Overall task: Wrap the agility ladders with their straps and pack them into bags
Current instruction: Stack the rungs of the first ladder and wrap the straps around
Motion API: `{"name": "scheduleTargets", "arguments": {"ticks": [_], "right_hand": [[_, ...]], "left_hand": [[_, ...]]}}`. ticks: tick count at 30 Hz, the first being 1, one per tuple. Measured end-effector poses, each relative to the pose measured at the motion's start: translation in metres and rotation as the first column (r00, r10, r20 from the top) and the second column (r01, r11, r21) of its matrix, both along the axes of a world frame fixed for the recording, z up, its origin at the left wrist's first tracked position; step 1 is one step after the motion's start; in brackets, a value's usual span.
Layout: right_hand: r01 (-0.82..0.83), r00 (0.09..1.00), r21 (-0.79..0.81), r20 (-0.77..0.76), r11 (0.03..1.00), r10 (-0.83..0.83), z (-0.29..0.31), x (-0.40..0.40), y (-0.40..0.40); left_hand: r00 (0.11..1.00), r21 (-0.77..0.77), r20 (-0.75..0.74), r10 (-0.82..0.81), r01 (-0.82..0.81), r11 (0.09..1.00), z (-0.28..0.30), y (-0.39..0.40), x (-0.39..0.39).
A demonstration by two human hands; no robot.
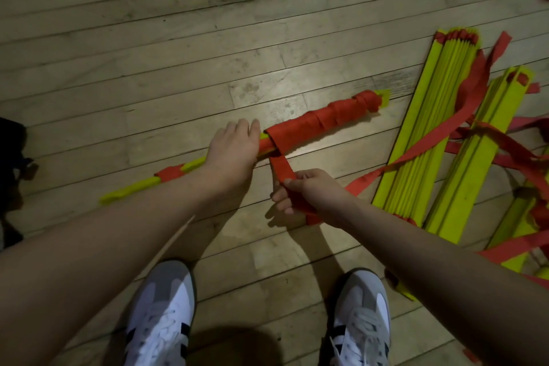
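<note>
left hand (pixel 234 145) grips ladder bundle (pixel 297 131) (fingers hidden, probably curled) | right hand (pixel 309 190) pinches strap (pixel 280 168)

Bare floor (pixel 178 38) beyond bundle (pixel 320 122); loose ladders (pixel 439 134), straps (pixel 463 116) crowd right.
</note>
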State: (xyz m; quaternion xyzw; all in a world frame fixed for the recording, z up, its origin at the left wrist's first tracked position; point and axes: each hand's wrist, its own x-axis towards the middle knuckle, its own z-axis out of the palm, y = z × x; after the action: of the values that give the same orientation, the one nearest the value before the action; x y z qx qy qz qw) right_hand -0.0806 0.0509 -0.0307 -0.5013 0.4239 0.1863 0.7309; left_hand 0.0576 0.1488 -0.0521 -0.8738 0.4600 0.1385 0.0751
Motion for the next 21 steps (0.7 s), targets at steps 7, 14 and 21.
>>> {"name": "scheduleTargets", "arguments": {"ticks": [7,14,21], "right_hand": [[0.031,0.999,-0.005,0.015,1.0,-0.031,0.002,0.01,-0.006],[-0.024,0.999,-0.057,-0.032,0.998,0.022,-0.005,0.0,-0.005],[-0.058,0.998,-0.067,-0.011,0.996,0.057,-0.003,-0.007,-0.004]], "left_hand": [[0.995,-0.035,0.012,-0.104,0.104,0.994,-0.008,0.006,0.004],[0.981,-0.086,-0.058,-0.184,0.179,0.98,-0.015,0.036,-0.031],[0.983,-0.062,-0.181,0.02,-0.031,0.998,-0.002,0.025,-0.026]]}}
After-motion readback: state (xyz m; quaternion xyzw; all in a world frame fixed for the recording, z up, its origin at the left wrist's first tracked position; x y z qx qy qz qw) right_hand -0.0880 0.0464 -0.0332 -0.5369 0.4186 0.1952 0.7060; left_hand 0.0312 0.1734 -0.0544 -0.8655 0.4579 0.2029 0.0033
